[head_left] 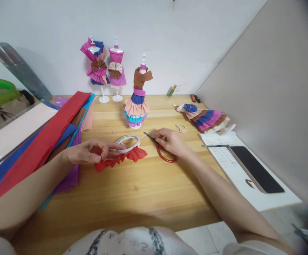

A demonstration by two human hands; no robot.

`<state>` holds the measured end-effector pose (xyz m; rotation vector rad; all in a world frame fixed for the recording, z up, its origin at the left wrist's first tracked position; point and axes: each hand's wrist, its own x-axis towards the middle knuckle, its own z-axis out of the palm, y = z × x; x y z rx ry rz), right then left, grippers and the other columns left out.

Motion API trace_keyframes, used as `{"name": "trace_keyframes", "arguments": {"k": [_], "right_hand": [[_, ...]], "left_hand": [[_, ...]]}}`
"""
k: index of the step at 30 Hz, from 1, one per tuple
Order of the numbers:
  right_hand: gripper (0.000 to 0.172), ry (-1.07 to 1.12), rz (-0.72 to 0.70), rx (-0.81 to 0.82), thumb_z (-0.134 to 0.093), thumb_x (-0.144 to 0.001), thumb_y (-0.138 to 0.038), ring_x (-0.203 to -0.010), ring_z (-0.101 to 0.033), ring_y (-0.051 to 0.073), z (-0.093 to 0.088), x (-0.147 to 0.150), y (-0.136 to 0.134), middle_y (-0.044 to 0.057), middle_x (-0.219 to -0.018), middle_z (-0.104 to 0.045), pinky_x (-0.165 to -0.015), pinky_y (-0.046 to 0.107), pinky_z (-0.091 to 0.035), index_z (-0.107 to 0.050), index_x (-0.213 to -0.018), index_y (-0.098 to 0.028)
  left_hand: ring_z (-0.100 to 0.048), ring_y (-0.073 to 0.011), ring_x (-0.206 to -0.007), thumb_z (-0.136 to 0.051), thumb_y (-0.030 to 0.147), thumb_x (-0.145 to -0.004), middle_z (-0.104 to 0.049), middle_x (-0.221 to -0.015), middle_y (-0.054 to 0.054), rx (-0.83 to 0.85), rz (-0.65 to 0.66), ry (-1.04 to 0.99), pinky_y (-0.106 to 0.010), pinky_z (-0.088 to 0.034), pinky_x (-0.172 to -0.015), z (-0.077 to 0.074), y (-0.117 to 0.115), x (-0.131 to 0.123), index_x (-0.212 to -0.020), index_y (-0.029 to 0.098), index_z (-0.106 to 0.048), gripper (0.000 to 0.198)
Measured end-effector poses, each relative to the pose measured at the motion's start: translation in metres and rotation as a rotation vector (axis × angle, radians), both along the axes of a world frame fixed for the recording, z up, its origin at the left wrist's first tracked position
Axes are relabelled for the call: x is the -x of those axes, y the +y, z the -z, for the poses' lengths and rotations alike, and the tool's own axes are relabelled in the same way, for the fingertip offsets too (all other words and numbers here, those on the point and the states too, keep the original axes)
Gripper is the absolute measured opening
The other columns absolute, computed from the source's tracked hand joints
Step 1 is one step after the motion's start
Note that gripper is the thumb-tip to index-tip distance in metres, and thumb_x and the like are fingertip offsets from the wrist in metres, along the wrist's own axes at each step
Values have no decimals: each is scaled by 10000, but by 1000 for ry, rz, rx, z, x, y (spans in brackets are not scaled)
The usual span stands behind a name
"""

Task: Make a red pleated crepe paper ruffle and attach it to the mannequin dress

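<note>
My left hand (95,151) has its fingertips at the near-left rim of a roll of white tape (135,144), which it seems to grip. Under the roll and these fingers is a ruffled strip of red crepe paper (136,154); whether the thumb pinches its left end I cannot tell. My right hand (171,140) is closed around the middle of a pair of scissors. The red handle (166,157) shows below the fingers, and the dark blades (150,136) point left toward the tape. Just behind stands a small dress form (138,95) in a tiered paper dress.
Folded crepe paper sheets (45,141) cover the left side. Two dressed forms (98,72) stand by the wall. A paper dress (207,118) lies at right, above a white board (220,159) bearing a dark phone-like slab (255,170). A small green tube (172,91) stands behind.
</note>
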<state>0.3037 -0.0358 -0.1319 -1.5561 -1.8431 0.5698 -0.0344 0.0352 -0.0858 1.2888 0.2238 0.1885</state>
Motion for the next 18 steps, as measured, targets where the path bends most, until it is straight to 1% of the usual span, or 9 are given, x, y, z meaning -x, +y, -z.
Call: {"name": "trace_keyframes", "arguments": {"k": [2, 4, 7, 8, 10, 12, 14, 16, 18], "right_hand": [[213, -173, 1, -48, -600, -808, -131, -942, -655, 246, 4, 1, -4, 122, -1040, -718, -885, 425, -506, -732, -972, -163], [239, -227, 11, -75, -597, -810, -123, -1019, -643, 266, 7, 3, -8, 130, -1084, -703, -930, 443, -501, -733, -1001, -169], [257, -235, 68, -140, -601, -808, -137, -1058, -632, 289, 6, 6, -12, 150, -1113, -686, -946, 472, -502, -736, -1024, -168], [263, -217, 83, -166, -599, -811, -144, -1063, -631, 295, 5, 8, -13, 154, -1119, -685, -945, 484, -502, -736, -1034, -170], [265, -125, 71, -209, -589, -838, -176, -1076, -633, 291, -1, 11, -15, 150, -1134, -691, -946, 493, -501, -729, -1063, -187], [261, 28, -15, -216, -576, -884, -248, -1102, -633, 274, -9, 18, -16, 129, -1161, -702, -968, 482, -488, -716, -1102, -218], [288, 190, -146, -163, -551, -926, -367, -1129, -631, 262, -17, 28, -18, 115, -1179, -711, -1005, 466, -462, -711, -1125, -232], [383, 325, -279, -35, -500, -949, -488, -1125, -641, 252, -23, 38, -18, 104, -1173, -721, -1015, 441, -455, -712, -1135, -229], [478, 431, -371, 110, -465, -942, -580, -1098, -657, 241, -26, 48, -16, 94, -1157, -730, -998, 415, -471, -717, -1130, -220]], "left_hand": [[-483, -386, -1341, -753, 309, -792, -498, -1465, -201, -33, 21, 20, -532, -360, -1099, -3, 0, -2, -692, 141, -660, 216], [-467, -388, -1354, -751, 310, -795, -479, -1483, -193, -53, 16, 36, -526, -365, -1100, -5, -1, -3, -697, 142, -664, 213], [-417, -379, -1393, -765, 333, -774, -506, -1470, -154, -47, -48, 26, -525, -322, -1138, -5, -2, -2, -663, 159, -658, 233], [-430, -377, -1385, -774, 346, -760, -534, -1446, -150, -31, -77, 20, -525, -323, -1138, -4, -2, -1, -650, 164, -652, 245], [-514, -383, -1314, -801, 378, -719, -602, -1368, -169, 14, -135, 20, -527, -369, -1102, -1, -2, 1, -629, 169, -633, 283], [-611, -386, -1191, -820, 410, -679, -654, -1281, -199, 62, -155, 48, -522, -437, -1029, 4, -2, 2, -611, 168, -601, 333], [-665, -377, -1083, -830, 432, -649, -681, -1218, -214, 102, -146, 74, -503, -487, -947, 7, -3, 2, -603, 171, -566, 374], [-683, -362, -1026, -827, 442, -642, -690, -1196, -213, 141, -140, 74, -473, -514, -877, 9, -4, 0, -608, 177, -541, 392], [-688, -349, -1005, -824, 440, -644, -691, -1196, -206, 181, -147, 59, -443, -527, -831, 10, -6, -2, -616, 180, -524, 398]]}}
